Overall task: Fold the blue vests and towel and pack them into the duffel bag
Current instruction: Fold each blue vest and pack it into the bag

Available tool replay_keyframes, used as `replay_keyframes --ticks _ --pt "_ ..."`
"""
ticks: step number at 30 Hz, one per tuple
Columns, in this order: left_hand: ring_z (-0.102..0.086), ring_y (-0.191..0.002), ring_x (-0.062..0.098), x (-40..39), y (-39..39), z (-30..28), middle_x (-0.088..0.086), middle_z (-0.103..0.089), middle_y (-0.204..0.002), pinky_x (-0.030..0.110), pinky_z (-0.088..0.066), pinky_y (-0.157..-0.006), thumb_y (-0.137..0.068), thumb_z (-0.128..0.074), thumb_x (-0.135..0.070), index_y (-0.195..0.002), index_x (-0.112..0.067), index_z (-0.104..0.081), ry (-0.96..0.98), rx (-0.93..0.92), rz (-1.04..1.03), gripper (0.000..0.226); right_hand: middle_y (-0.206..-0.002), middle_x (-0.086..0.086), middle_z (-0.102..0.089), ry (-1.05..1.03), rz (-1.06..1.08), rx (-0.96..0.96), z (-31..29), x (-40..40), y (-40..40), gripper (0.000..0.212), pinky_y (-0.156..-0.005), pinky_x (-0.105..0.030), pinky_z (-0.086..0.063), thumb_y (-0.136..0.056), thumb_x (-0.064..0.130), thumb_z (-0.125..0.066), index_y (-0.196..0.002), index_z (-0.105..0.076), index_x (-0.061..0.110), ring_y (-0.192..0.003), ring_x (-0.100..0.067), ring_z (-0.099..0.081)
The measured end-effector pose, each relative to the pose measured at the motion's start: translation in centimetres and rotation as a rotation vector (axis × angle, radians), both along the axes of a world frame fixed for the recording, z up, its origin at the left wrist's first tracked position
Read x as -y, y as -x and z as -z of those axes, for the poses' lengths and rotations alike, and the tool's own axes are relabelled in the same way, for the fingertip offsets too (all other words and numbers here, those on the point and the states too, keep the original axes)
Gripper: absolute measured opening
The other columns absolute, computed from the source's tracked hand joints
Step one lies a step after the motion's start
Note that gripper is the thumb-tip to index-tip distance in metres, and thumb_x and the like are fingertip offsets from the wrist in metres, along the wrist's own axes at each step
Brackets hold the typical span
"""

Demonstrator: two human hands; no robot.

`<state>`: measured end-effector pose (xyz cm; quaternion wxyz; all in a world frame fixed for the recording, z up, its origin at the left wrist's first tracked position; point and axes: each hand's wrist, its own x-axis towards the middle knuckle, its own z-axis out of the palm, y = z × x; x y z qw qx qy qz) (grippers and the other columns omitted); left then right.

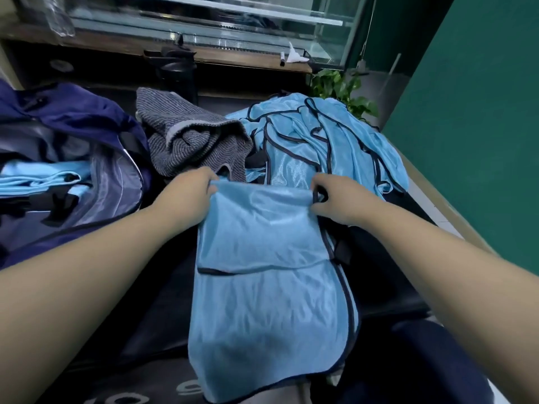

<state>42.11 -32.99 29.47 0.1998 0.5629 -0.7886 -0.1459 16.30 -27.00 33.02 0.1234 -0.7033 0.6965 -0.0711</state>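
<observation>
Light-blue mesh: my left hand [194, 190] and right hand [332, 199] each pinch a far corner of the vest [268, 275] lying before me, partly folded. Folded blue fabric already lies in the open duffel bag [96, 182] at left. The grey towel [189, 141] and the vest pile [326, 141] remain unfolded. Surface: dark mat [163, 316]. Beyond: glass cabinet [233, 21], plant [341, 86], green wall [472, 112].
</observation>
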Motion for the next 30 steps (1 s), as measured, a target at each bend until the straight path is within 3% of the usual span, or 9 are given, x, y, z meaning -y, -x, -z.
replay_keyframes --ticks 3,5,9,12,17,19,24,27,30 --pt "-0.052 -0.099 0.029 -1.0 -0.4 -1.5 0.009 -0.059 -0.100 0.032 -0.033 -0.078 -0.097 -0.047 -0.010 -0.100 -0.009 -0.058 0.242 -0.141 0.007 0.011 -0.090 0.003 -0.050 0.343 -0.010 0.024 -0.2 -0.8 0.1 0.018 -0.072 -0.036 -0.041 -0.084 0.010 -0.061 -0.094 -0.049 0.017 -0.089 -0.021 -0.046" --pt "-0.050 -0.098 0.025 -1.7 -1.2 -2.3 0.006 -0.057 -0.099 0.031 -0.034 -0.081 -0.096 -0.049 -0.011 -0.099 -0.010 -0.057 0.341 -0.179 0.068 0.009 -0.094 0.004 -0.050 0.466 -0.024 0.065 -0.1 -1.9 0.4 0.020 -0.077 -0.036 -0.039 -0.083 0.006 -0.061 -0.099 -0.053 0.014 -0.092 -0.019 -0.045" --pt "-0.043 -0.087 0.004 -5.2 -2.5 -3.1 -0.004 -0.054 -0.094 0.018 -0.029 -0.076 -0.094 -0.053 -0.017 -0.096 -0.020 -0.056 0.377 -0.246 0.246 0.004 -0.097 -0.007 -0.058 0.584 -0.121 0.065 0.8 -5.2 1.7 0.026 -0.080 -0.028 -0.035 -0.076 -0.001 -0.067 -0.097 -0.056 0.008 -0.093 -0.027 -0.050" --pt "-0.049 -0.084 0.004 -8.5 -3.2 -2.7 -0.004 -0.056 -0.091 0.011 -0.035 -0.077 -0.090 -0.048 -0.034 -0.095 -0.025 -0.055 0.312 -0.269 0.433 0.013 -0.100 -0.009 -0.062 0.658 -0.225 0.049 2.0 -8.1 2.9 0.030 -0.087 -0.029 -0.035 -0.072 0.001 -0.070 -0.095 -0.055 0.009 -0.095 -0.027 -0.053" --pt "-0.055 -0.114 0.003 -11.9 -3.7 0.1 -0.019 -0.054 -0.107 0.031 -0.043 -0.090 -0.095 -0.041 -0.052 -0.094 -0.031 -0.046 0.193 -0.242 0.712 0.022 -0.114 0.001 -0.053 0.609 -0.362 0.035 4.5 -12.6 4.5 0.028 -0.094 -0.032 -0.036 -0.077 0.026 -0.063 -0.100 -0.048 0.019 -0.108 -0.022 -0.050" --pt "-0.051 -0.122 0.000 -12.5 -3.8 1.3 -0.019 -0.058 -0.112 0.030 -0.041 -0.095 -0.096 -0.041 -0.051 -0.094 -0.031 -0.044 0.183 -0.208 0.783 0.021 -0.117 0.003 -0.050 0.557 -0.400 0.005 5.4 -13.7 5.0 0.030 -0.097 -0.031 -0.034 -0.078 0.029 -0.063 -0.101 -0.047 0.020 -0.111 -0.022 -0.049" --pt "-0.045 -0.128 -0.001 -13.2 -4.4 3.1 -0.018 -0.063 -0.114 0.034 -0.031 -0.106 -0.100 -0.035 -0.045 -0.099 -0.034 -0.044 0.211 0.060 0.925 0.015 -0.119 0.000 -0.051 0.468 -0.462 -0.042 6.4 -15.3 5.3 0.030 -0.100 -0.032 -0.034 -0.083 0.033 -0.057 -0.108 -0.051 0.018 -0.112 -0.023 -0.051" --pt "-0.044 -0.130 0.002 -13.2 -5.1 3.8 -0.021 -0.060 -0.120 0.038 -0.026 -0.110 -0.102 -0.032 -0.040 -0.098 -0.032 -0.049 0.284 0.200 0.990 0.019 -0.119 -0.007 -0.056 0.443 -0.510 -0.035 6.6 -16.1 5.3 0.036 -0.100 -0.038 -0.037 -0.094 0.041 -0.043 -0.105 -0.060 0.011 -0.112 -0.026 -0.052" --pt "-0.052 -0.121 0.004 -12.6 -4.9 3.5 -0.019 -0.065 -0.107 0.042 -0.024 -0.111 -0.103 -0.029 -0.039 -0.094 -0.028 -0.061 0.331 0.110 0.989 0.035 -0.120 -0.009 -0.058 0.515 -0.496 -0.037 6.6 -16.0 5.0 0.042 -0.100 -0.043 -0.036 -0.098 0.038 -0.037 -0.089 -0.066 0.009 -0.113 -0.030 -0.051"
